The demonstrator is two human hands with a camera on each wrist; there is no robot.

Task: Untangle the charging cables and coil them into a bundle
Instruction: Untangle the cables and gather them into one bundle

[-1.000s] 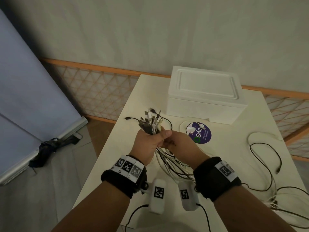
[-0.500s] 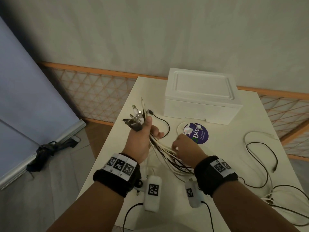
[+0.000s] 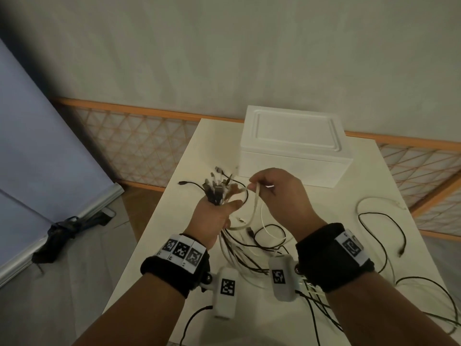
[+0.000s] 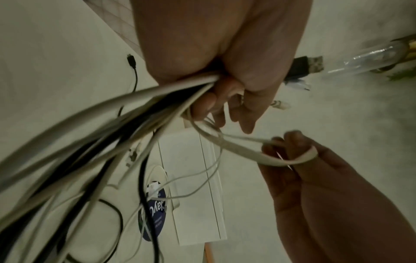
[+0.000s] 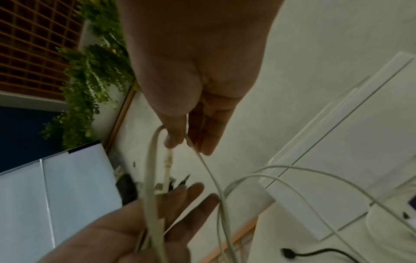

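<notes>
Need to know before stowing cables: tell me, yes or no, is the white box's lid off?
No: in the head view the lid sits closed on the white box.

A white box [image 3: 294, 156] blocks the counter [image 3: 374, 196] at upper centre; loose cables [image 3: 379, 233] sprawl lower right; bare counter lies open at centre right.

I see the box [image 3: 294, 156] at the back of the worktop [image 3: 349, 221], loose cables [image 3: 381, 236] lying to its right, my hands in front of it.
</notes>
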